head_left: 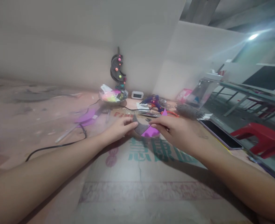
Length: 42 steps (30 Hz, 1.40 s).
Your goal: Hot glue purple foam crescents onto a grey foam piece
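Note:
Between my hands is a curved grey felt-like piece [141, 128], held just above a printed cardboard sheet [118, 193]. My left hand [124, 127] pinches its left end between thumb and fingers. A bright purple piece [151, 132] lies against the grey one on the right, its pointed tip showing above my other hand. My right hand [169, 126] is closed, thumb and fingers pressed together at the purple piece's upper edge. Its fingertips partly cover where the two pieces meet. Metal tweezers [151, 114] lie just beyond the hands.
At the back stand a grey crescent decoration with coloured balls [117, 70], a bowl of scraps [113, 98], a small digital clock [137, 95] and a purple glue gun [154, 101]. A phone [221, 133] lies right, near a red stool [261, 138]. A black cable [58, 145] crosses the left side.

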### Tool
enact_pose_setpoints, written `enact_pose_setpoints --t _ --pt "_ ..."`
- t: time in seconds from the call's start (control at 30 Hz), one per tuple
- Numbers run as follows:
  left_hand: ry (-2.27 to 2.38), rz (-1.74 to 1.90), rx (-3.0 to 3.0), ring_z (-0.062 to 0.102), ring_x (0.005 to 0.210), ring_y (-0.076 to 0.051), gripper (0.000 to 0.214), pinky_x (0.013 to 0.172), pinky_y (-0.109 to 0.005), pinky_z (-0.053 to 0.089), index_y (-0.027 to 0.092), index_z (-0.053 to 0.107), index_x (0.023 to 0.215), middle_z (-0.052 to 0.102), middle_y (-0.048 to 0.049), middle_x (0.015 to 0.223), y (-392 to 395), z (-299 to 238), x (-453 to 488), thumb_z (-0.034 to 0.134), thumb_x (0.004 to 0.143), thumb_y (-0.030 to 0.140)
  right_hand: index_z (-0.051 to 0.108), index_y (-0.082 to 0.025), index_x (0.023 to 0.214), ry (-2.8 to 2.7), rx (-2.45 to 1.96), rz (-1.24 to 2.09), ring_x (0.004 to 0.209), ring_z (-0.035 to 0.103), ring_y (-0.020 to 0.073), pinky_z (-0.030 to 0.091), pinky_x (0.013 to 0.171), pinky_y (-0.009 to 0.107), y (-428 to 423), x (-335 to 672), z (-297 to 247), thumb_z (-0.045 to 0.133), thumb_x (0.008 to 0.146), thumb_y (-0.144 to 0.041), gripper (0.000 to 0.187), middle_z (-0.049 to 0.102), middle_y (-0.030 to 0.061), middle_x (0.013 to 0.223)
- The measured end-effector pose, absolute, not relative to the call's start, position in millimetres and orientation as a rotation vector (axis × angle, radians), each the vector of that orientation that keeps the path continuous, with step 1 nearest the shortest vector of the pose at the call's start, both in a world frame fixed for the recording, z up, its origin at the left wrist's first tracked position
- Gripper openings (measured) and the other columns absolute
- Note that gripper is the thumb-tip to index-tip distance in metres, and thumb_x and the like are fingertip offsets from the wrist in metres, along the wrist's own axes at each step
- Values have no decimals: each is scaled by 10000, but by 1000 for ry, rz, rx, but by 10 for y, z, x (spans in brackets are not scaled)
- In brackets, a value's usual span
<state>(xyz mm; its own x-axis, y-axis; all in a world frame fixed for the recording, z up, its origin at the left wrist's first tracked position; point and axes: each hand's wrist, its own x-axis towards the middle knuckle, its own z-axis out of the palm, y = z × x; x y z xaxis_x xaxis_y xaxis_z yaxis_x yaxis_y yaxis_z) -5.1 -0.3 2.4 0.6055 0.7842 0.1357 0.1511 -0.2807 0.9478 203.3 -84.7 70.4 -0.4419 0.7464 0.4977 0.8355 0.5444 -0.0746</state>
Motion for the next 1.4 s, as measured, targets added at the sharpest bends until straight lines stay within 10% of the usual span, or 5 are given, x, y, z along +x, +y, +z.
enact_pose_setpoints --t 0.37,0.93,1.4 --pt "812 780 1713 445 478 -92 342 437 -194 289 173 534 716 501 29 549 5 1 -49 524 839 492 653 -247 1141 -2398 -1460 -498 727 634 170 484 605 290 -673 2213 633 572 863 -479 371 604 83 1108" --pt "747 958 1654 439 485 -75 262 468 -196 324 165 524 727 484 43 561 -75 43 -25 557 858 389 588 -198 1153 -2371 -1089 -636 1315 394 292 301 1084 531 -648 2130 498 473 911 -203 268 534 119 1339" --pt "762 631 1867 581 623 -115 380 503 -207 432 159 647 954 688 -48 868 -93 54 -30 601 802 505 622 -200 811 -2269 -1121 -139 1063 550 269 405 960 495 -552 2247 619 516 894 -227 137 678 100 997"
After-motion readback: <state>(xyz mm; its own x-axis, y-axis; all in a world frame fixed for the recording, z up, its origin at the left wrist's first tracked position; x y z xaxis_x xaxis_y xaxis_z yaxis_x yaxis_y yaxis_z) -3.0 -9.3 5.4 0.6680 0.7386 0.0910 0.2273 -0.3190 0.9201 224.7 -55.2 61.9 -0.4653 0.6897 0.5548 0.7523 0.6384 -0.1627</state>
